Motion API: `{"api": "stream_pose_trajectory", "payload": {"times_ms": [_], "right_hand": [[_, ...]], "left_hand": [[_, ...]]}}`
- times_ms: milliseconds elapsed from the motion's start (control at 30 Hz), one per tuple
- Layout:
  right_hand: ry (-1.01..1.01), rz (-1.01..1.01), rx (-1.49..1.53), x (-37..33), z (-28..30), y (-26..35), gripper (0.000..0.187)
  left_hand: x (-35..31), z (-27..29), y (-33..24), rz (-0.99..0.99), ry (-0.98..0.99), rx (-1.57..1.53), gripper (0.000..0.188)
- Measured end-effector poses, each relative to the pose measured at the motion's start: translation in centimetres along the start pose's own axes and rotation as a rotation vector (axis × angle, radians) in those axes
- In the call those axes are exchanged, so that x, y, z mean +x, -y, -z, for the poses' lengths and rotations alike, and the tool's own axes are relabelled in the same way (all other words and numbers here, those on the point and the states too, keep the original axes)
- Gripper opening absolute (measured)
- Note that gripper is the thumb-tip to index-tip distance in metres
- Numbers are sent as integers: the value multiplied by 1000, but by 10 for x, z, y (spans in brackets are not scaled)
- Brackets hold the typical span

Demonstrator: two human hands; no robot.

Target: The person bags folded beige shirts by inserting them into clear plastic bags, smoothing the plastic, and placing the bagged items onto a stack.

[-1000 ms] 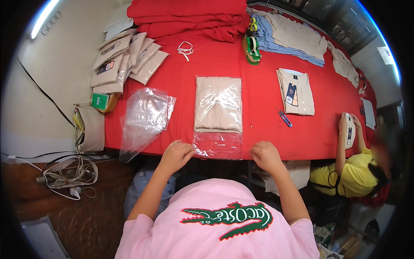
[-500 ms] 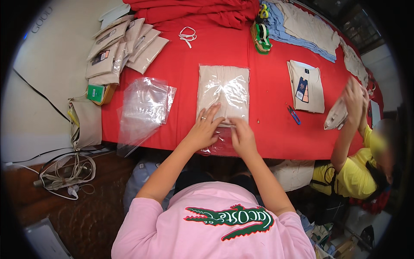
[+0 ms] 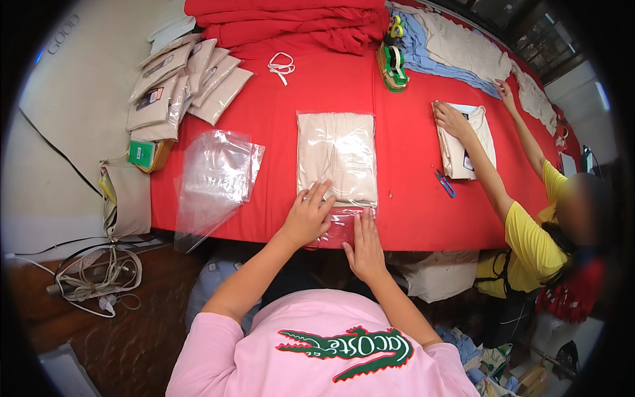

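Observation:
A folded beige garment in a clear plastic bag [image 3: 336, 149] lies flat on the red-covered table in front of me. My left hand [image 3: 309, 215] rests on the bag's near left part, fingers spread over the garment's lower edge. Flat at the near right, my right hand [image 3: 364, 246] has its fingers stretched out on the bag's loose clear end, where red shows through. Neither hand grips anything. Left of the bag lie several clear plastic bags [image 3: 215, 178], reaching over the table's near edge.
Bagged beige garments [image 3: 159, 99] are piled at the far left. A green tape dispenser [image 3: 393, 69] stands near red cloth [image 3: 291, 23]. At right, a co-worker in yellow [image 3: 542, 228] has one hand on a folded beige garment [image 3: 484, 142]; blue thread snips [image 3: 445, 184] lie beside it.
My right hand has gone from bent fingers at the garment's edge to lying flat on the bag's loose end. The co-worker has put down a beige garment and reaches across the table.

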State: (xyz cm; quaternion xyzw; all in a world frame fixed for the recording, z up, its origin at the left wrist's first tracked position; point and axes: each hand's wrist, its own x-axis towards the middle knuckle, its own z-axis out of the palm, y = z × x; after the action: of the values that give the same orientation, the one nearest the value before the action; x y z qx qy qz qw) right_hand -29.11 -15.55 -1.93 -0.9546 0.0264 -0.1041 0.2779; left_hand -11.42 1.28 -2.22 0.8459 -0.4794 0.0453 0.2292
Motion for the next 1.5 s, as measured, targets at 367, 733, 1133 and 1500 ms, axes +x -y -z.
{"api": "stream_pose_trajectory", "payload": {"times_ms": [367,733,1133,1500], "right_hand": [[-130,237,54,78,-45,-4,68],[-52,242,-454,180,-63,-29,81],[-145,87,-196,163,-56,-15,64],[41,-124,-104,8,-21,-6,75]], "left_hand": [[31,55,-44,-29,-193,-122,21],[35,52,-24,171,-91,-463,22],[153,-24,57,261,388,-215,56],[123,-38,55,106,111,-48,59]]}}
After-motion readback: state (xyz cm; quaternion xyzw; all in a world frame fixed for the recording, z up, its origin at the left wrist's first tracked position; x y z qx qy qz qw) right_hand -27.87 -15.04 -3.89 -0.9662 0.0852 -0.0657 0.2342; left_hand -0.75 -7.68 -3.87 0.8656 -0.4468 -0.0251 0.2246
